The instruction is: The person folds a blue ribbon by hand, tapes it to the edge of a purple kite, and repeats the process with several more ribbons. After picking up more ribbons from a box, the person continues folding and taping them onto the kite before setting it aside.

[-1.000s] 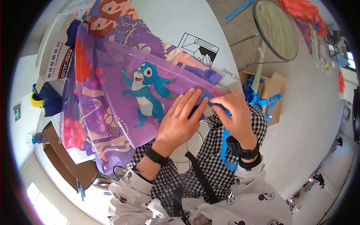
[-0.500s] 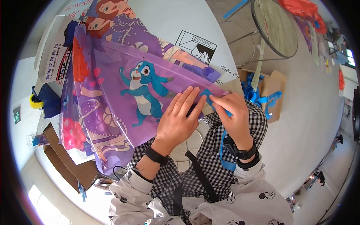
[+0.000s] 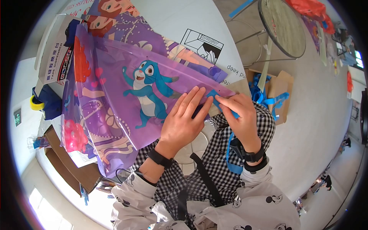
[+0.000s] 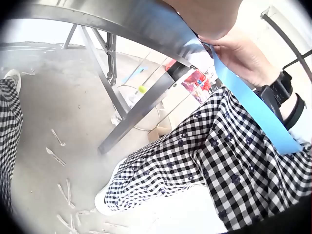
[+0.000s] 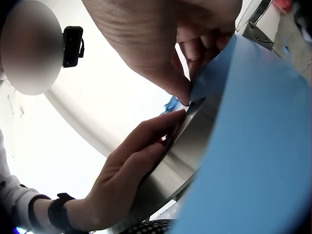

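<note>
A purple printed plastic sheet (image 3: 111,57) with a blue rabbit on it lies over the table edge. My left hand (image 3: 181,124) rests on the sheet's near part, fingers extended and pressing it down beside the rabbit. At the sheet's right-hand corner my right hand (image 3: 242,117) pinches a blue ribbon (image 3: 213,94) between thumb and forefinger, close to the left fingertips. In the right wrist view, the wide ribbon (image 5: 263,141) runs down from the pinching fingers past the metal table rim (image 5: 183,156). The left wrist view shows the ribbon (image 4: 253,107) hanging in front of the checked trousers.
More printed sheets lie beneath on the white tabletop (image 3: 172,21). At the left stand a tape dispenser box (image 3: 57,57) and a dispenser with yellow tape (image 3: 37,102). An open carton (image 3: 283,103) of blue ribbon sits on the floor by a round stool (image 3: 281,28).
The right hand makes small shifts at the corner, its index finger and thumb moving along the ribbon. A bit more blue shows between the hands. My left hand stays in place.
</note>
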`<state>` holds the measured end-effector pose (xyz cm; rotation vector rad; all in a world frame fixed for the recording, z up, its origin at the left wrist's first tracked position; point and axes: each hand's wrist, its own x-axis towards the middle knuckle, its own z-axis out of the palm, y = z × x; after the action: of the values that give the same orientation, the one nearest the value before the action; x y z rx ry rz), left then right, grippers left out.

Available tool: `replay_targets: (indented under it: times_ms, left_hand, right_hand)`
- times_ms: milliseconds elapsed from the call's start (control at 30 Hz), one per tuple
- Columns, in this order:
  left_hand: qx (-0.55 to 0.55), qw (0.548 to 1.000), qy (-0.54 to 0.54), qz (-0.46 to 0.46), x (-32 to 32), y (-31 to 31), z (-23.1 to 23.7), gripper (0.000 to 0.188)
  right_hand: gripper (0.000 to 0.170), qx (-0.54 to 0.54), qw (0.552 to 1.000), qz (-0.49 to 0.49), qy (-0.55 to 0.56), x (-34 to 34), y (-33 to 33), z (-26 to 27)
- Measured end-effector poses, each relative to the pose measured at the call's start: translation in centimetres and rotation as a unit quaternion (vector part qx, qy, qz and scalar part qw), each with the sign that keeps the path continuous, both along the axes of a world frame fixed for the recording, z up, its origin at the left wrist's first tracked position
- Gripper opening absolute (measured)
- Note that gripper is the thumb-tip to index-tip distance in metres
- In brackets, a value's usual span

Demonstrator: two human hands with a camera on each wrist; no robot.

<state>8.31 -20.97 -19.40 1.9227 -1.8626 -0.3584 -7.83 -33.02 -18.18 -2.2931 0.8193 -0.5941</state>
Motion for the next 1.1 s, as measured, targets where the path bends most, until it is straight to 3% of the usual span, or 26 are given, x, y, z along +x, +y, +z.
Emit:
replay_targets:
  times_ms: [800, 1100]
  left_hand:
    - [-0.007, 1.000, -0.002, -0.001, -0.03, -0.01, 0.18, 0.058]
    - [-0.076, 0.983, 0.163, 0.022, 0.77, 0.47, 0.04, 0.051]
  right_hand:
    - [0.031, -0.012, 1.000, -0.002, 0.021, 0.24, -0.01, 0.43]
    - [0.031, -0.044, 0.999, -0.008, 0.005, 0.36, 0.38, 0.26]
